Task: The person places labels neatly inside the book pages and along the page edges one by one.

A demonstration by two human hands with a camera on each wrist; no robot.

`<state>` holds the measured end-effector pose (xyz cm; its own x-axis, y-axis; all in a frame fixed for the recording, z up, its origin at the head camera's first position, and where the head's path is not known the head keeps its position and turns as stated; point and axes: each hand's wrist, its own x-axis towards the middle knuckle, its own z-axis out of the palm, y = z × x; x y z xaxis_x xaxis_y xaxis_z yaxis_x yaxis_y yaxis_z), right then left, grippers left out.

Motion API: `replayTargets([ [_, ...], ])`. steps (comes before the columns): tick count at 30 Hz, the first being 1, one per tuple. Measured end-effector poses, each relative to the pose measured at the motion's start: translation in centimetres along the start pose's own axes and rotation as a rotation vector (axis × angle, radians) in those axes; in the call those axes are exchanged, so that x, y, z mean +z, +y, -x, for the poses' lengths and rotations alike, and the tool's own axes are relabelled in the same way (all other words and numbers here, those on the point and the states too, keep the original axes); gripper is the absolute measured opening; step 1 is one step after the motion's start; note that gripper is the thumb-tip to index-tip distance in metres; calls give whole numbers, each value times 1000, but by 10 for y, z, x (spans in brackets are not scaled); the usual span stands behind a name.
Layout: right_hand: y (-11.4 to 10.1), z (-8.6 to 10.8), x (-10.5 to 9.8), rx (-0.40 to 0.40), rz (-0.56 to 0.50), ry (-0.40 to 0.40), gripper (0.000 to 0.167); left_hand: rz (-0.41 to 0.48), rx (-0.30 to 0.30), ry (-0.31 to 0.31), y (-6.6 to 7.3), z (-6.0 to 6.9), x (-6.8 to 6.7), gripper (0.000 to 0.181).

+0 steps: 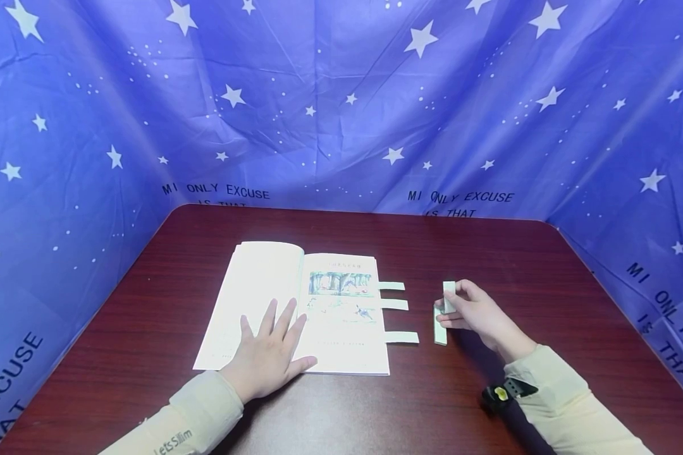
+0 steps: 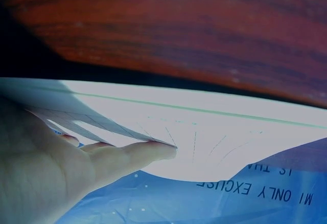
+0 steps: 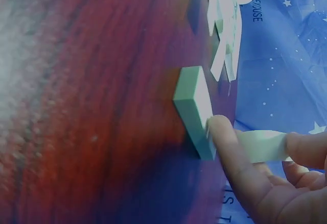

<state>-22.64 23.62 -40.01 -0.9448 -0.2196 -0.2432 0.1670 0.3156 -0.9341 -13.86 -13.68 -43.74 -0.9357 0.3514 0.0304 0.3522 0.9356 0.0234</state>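
Observation:
An open book (image 1: 341,357) lies on the table, with small pictures on its right page. My left hand (image 1: 267,363) rests on it with fingers spread, mostly over the left page; in the left wrist view the thumb (image 2: 138,155) lies along the bright paper. Three pale green sticky strips (image 1: 397,304) stick out from the book's right edge. To the right, my right hand (image 1: 480,313) pinches a single pale green sticky note (image 3: 263,146) between its fingers. Another finger of that hand touches the thick pad of sticky notes (image 3: 190,99), which sits on the table.
Dark reddish wooden table (image 1: 330,423) runs all around the book. A blue curtain (image 1: 341,107) with white stars and lettering hangs behind the table and along both sides. On the right wrist is a black strapped device (image 1: 498,395).

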Motion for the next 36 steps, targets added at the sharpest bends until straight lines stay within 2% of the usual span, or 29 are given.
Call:
replayTargets([
  [11, 3, 4, -2, 8, -63, -13, 17, 7, -6, -14, 1, 1, -1, 75],
  [18, 3, 8, -4, 66, 43, -17, 25, 7, -3, -13, 1, 0, -1, 75],
  [21, 2, 9, -3, 47, 82, -9, 27, 4, -2, -13, 1, 0, 0, 75],
  [27, 0, 10, 0, 5, 162, 78, 30, -5, -2, -16, 0, -1, 2, 75],
  [32, -3, 13, 3, -28, 136, 123, 18, -1, -3, -22, -1, -1, 3, 76],
  [36, -5, 15, 4, -54, 54, 108, 11, 9, -4, -26, 0, -1, 1, 75],
])
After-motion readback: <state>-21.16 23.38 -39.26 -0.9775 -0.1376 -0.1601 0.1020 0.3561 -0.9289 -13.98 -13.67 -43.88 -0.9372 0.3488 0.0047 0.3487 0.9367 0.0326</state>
